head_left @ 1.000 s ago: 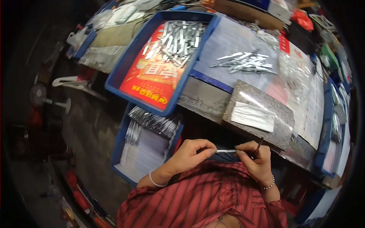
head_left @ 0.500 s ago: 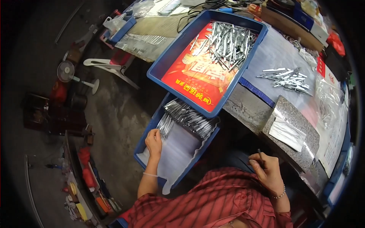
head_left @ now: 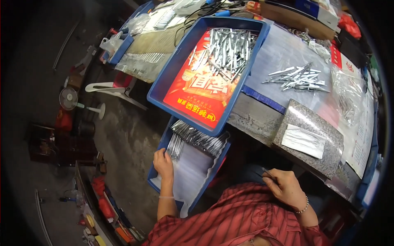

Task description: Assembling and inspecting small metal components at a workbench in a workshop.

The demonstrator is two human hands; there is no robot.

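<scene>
My left hand is at the left side of the lower blue bin, its fingers bent together beside a row of slim metal pieces. Whatever is between those fingertips, if anything, is hidden. More dark, shiny pieces lie packed at the bin's far end, and a clear plastic sheet lines the rest. Over my lap, my right hand is closed round a thin dark tool that points up and left; its exact kind is unclear.
A larger blue tray overhangs the lower bin and holds a red printed sheet and a heap of metal pieces. Another pile lies on the bench. A granite slab carries a folded white cloth. A white chair stands left.
The whole view has shifted, bringing the tray and bench leftward. My left hand stays by the row of pieces, slightly lower. The thin tool in my right hand now tilts more to the left.
</scene>
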